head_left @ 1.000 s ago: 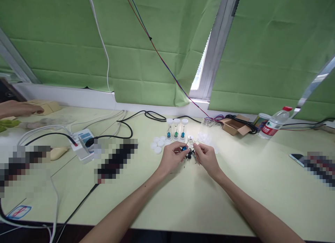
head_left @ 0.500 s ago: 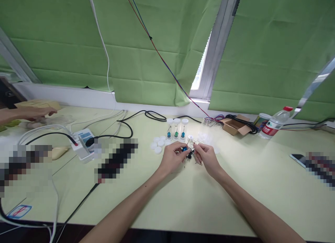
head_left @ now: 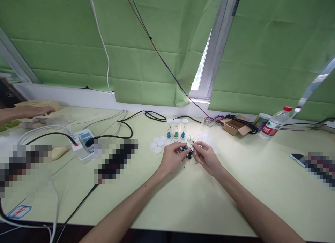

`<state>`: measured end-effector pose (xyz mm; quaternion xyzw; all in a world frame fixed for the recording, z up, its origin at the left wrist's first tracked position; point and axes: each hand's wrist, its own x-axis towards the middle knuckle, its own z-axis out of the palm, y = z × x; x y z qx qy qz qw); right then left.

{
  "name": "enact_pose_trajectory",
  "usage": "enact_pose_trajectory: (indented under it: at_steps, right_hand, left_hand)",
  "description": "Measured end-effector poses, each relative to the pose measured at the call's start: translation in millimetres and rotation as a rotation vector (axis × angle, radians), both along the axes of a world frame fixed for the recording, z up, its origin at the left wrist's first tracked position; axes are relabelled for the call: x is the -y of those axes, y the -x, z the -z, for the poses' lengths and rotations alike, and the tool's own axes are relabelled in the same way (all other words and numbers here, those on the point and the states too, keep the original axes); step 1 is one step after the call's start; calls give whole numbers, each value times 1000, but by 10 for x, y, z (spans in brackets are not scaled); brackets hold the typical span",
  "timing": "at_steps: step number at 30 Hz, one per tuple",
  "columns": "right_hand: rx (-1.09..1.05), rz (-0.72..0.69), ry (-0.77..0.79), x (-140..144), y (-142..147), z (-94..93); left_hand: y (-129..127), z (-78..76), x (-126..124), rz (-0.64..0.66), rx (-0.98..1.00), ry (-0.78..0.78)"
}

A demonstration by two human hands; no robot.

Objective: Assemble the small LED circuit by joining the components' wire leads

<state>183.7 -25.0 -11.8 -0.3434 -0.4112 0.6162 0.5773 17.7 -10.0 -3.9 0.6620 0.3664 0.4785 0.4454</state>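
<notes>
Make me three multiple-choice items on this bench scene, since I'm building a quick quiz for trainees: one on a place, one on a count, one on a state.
1. Where does the water bottle lie?
A. far right, near the window sill
B. at the left edge
C. between the hands

2. How many capped clear tubes stand upright behind the hands?
A. one
B. three
C. six

3. What is the left hand doing?
A. lying flat and empty
B. pinching a small blue part
C. gripping a cable

Answers:
1. A, the bottle with its red cap lies beside the cardboard box on the right.
2. B, three tubes stand in a row.
3. B, its fingers close on the blue part, with the right hand meeting it.
</notes>
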Motion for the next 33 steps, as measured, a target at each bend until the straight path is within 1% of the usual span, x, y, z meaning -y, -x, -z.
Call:
enact_pose_trajectory:
  at_steps: [6,12,23,28,33]
  right_hand:
    - [-117,-53,57,-5,-18,-16]
    - [-203,-78,85,6,-16,-38]
    - [-193,-69,52,-1,16,-1]
    - [-208,-78,48,-12,15,25]
    - [-177,-64,49,-19,25,26]
  left_hand:
    - [6,-35,-3,2,25,34]
    - [36,-2,-27,13,29,54]
    - [21,19,-40,-14,23,48]
    - [16,5,-27,-11,28,40]
    - [2,-16,-14,-14,44,42]
